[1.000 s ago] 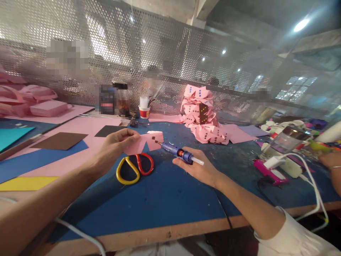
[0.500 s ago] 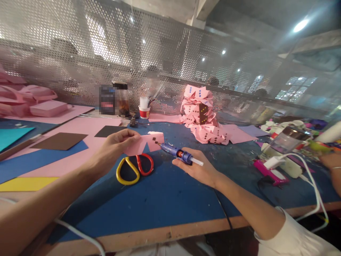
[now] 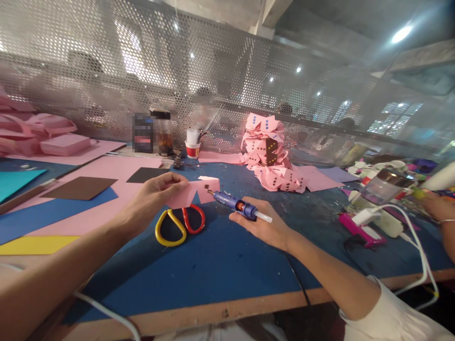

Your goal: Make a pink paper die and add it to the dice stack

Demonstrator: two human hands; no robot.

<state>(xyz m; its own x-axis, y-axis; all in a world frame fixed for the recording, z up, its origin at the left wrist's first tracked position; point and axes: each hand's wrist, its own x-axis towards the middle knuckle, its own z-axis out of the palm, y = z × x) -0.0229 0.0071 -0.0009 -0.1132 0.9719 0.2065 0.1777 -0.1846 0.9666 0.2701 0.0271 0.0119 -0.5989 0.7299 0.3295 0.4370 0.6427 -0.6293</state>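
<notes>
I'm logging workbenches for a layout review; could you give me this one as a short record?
Left hand: pinches folded pink paper bearing a dark square
Right hand: holds blue glue gun
Gun tip: at the paper; contact unclear
Near left hand: scissors, yellow and red handles
Farther back: dotted pink paper pile, red-and-white cup

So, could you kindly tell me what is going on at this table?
A person's left hand pinches a notched pink paper piece bearing a small dark square. The right hand holds a blue glue gun, its nozzle at the paper; whether they touch is unclear. Scissors with yellow and red handles lie below, and a pile of dotted pink pieces stands farther back.
</notes>
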